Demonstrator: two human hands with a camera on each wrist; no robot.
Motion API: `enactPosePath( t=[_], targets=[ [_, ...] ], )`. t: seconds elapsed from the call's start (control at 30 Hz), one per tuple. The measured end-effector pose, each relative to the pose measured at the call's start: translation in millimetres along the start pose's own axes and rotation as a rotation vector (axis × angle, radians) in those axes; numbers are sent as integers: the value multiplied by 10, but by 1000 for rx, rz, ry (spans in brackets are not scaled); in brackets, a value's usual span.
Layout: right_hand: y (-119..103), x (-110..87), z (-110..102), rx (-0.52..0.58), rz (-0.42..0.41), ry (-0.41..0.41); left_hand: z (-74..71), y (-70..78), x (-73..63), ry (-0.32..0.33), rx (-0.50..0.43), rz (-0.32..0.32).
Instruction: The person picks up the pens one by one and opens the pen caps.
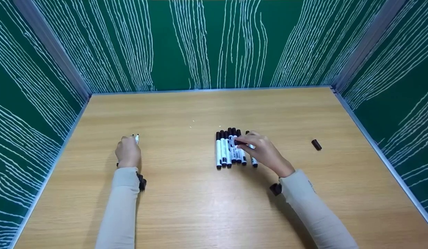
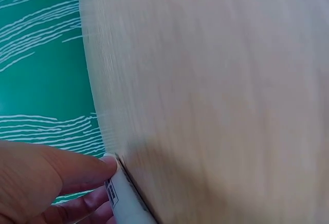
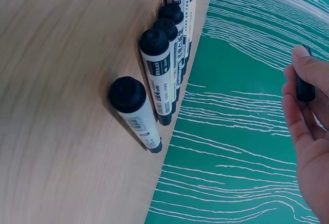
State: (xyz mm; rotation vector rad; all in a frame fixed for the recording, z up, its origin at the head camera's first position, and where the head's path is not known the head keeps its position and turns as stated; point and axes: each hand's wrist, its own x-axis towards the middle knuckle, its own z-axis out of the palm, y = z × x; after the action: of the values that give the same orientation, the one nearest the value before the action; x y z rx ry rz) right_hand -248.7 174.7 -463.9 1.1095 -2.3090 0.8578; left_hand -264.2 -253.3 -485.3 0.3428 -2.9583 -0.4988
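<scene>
The left hand [image 1: 128,152] pinches a white marker [image 2: 126,199], while the right hand [image 1: 264,152] pinches a black cap [image 3: 305,89] (apparently for fingertip control) above markers [image 1: 223,152] lined up, seemingly for tidiness.

In this narrow view, flat green panels [image 1: 165,62] streaked with wavy white and straight grey posts [image 1: 52,45] around a pale-brown wood-grain tabletop [image 1: 207,214] suggest a lab-like workspace.

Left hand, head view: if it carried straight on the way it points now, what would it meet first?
Probably the green back wall. Ahead of the left hand and its white marker, the tabletop looks free, though the hand's height is hard to judge.
</scene>
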Motion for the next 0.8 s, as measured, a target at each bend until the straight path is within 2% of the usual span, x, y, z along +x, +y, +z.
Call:
enactPosePath(
  t=[0.2,0.4,0.8],
  targets=[
    [4,2,-1,-5,5,-3,-4,-30,6,6,-10,-26],
    [11,1,-3,10,20,-9,-17,-52,-13,15,-30,-10],
    [17,-11,5,28,39,-19,-142,-66,-45,32,-106,-34]
  ],
)
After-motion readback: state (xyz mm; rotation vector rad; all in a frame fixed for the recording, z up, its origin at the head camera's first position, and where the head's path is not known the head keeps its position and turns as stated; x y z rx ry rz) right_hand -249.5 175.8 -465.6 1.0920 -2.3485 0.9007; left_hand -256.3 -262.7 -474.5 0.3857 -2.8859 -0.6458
